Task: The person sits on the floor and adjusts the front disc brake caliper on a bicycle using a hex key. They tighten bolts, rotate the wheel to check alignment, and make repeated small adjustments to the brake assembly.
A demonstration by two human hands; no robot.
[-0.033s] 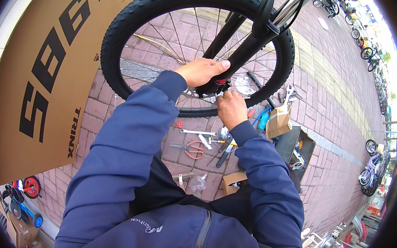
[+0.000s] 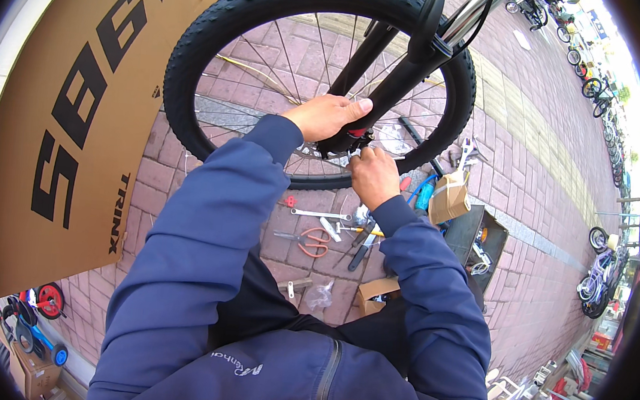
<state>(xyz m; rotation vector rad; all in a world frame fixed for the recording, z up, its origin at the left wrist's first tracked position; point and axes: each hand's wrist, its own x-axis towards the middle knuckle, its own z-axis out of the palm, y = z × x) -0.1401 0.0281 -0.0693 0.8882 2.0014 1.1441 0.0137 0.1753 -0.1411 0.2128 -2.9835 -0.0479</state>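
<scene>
Black fork [image 2: 398, 82], left hand [image 2: 323, 117] clamped on; can't tell right hand [image 2: 375, 177] grip. Likely fine work low down; next needs steadiness.

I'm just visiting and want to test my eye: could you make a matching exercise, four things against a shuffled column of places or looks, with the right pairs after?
Things
1. Left hand
2. Scissors
3. Large cardboard box
4. Tyre

Places or looks
A. Black and knobbly
B. Orange-handled, on the paving
C. At the bike's fork
D. Brown, at the picture's left

Pairs: 1-C, 2-B, 3-D, 4-A
</scene>
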